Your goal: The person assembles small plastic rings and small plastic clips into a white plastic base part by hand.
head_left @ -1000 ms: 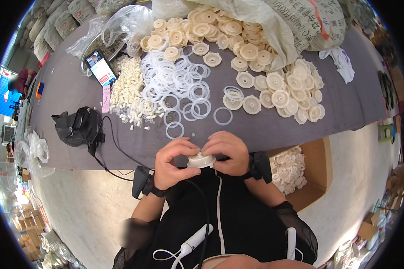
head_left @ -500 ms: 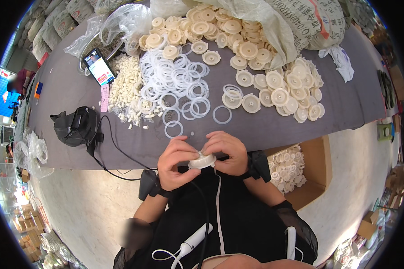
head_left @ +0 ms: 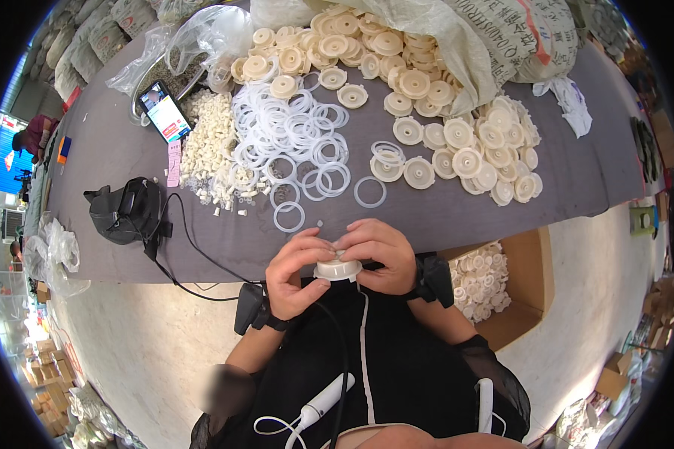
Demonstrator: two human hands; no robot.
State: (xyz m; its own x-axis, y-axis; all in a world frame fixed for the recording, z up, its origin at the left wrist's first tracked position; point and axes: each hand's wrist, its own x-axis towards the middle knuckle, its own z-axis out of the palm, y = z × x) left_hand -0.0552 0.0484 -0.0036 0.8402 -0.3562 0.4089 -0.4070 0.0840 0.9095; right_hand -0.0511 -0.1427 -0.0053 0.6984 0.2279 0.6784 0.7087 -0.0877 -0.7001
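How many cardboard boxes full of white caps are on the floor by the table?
1: an open cardboard box of white caps sits on the floor at the person's right, beside the right hand. Others may be hidden under the table.

two hands (head_left: 299,273) (head_left: 382,254), one cap (head_left: 338,269) held, one phone (head_left: 165,112), one cardboard box (head_left: 528,292)

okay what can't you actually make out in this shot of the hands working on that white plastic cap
Head view only:
- White cap: its underside and far side are covered by the left hand and right hand.
- Whether a clear ring already sits on the cap: fingers hide it.
- Phone screen: too small to make out.
- Cardboard box: partly hidden under the table edge.
- Sack: cut off by the picture's rim.
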